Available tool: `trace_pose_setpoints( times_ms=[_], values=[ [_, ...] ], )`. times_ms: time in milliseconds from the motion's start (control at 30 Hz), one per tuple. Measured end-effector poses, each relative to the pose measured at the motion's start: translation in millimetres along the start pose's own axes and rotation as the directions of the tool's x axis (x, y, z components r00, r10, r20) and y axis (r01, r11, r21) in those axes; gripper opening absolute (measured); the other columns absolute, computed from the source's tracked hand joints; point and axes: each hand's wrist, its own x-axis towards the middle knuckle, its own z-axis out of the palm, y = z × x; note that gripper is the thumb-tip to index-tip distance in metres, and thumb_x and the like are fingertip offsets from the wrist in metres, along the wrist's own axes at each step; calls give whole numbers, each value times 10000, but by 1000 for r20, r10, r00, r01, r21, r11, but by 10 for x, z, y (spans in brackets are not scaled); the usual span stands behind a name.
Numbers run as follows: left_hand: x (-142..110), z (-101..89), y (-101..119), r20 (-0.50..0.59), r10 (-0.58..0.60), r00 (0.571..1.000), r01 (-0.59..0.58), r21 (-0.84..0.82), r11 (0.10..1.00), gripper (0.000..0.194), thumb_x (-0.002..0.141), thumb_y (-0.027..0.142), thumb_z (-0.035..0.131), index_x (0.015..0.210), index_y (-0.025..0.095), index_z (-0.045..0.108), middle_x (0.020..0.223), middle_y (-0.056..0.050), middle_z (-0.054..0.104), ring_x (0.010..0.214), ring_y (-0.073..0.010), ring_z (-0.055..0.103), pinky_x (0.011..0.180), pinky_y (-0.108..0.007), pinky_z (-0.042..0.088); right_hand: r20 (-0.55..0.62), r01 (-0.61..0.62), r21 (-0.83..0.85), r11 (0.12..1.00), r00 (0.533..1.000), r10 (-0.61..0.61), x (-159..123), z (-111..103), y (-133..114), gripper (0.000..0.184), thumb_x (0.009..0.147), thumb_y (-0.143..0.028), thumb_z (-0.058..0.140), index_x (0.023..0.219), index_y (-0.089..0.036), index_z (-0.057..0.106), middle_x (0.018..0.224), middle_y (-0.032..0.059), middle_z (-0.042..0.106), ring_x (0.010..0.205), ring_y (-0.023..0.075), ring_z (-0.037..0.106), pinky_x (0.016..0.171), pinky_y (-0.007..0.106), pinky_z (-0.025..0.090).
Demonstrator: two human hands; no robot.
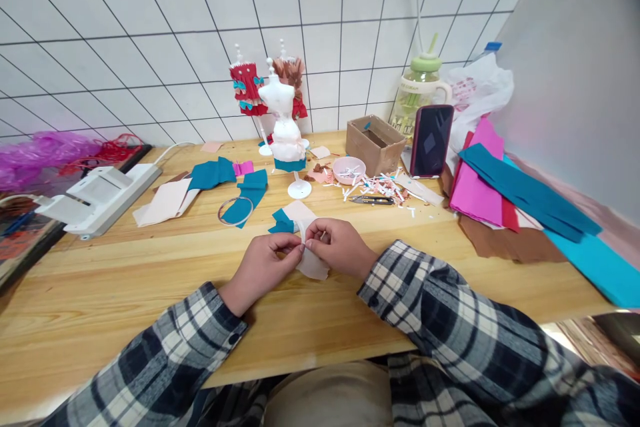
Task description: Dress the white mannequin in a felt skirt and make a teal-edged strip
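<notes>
My left hand (263, 268) and my right hand (340, 247) meet over the wooden table (125, 307), both pinching a small pale pink piece of paper (311, 265). The fingers of each hand are closed on its upper edge. Just beyond the hands lie a teal scrap (280, 221) and another pale piece (299, 211). A white miniature mannequin (286, 127) with a teal band stands on a stand farther back.
Small scissors (373, 200), a pink bowl (349, 170), a cardboard box (375, 143), a phone (431, 140), a green-lidded bottle (417, 90) and paper scraps sit behind. Teal, pink and brown sheets (500, 190) lie at right. A white device (100, 197) is at left.
</notes>
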Motion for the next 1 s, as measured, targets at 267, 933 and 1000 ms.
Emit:
trace_pose_setpoints(
  times_ms=[267, 933, 1000],
  values=[
    [4, 8, -8, 2, 3, 1000, -3, 14, 1000, 210, 782, 290, 560, 796, 173, 734, 779, -29, 753, 691, -171, 673, 639, -227, 510, 84, -76, 131, 988, 994, 66, 12, -2, 15, 55, 743, -170, 553, 751, -179, 607, 615, -52, 549, 559, 90, 495, 516, 199, 362],
    [9, -12, -13, -22, -33, 999, 33, -31, 999, 199, 788, 299, 550, 754, 157, 685, 703, -12, 700, 641, -140, 619, 598, -204, 472, 64, 47, 115, 992, 996, -54, 26, -46, 47, 71, 778, -211, 594, 810, -174, 645, 682, -26, 594, 608, 95, 498, 573, 217, 383],
    [13, -20, -5, -33, -44, 999, 43, -20, 999, 212, 789, 312, 546, 703, 151, 653, 645, -2, 658, 600, -129, 582, 566, -200, 446, 4, 164, -38, 986, 986, -164, 11, -62, 32, 80, 778, -207, 616, 830, -182, 672, 726, -18, 622, 635, 95, 510, 599, 219, 381]
  ],
)
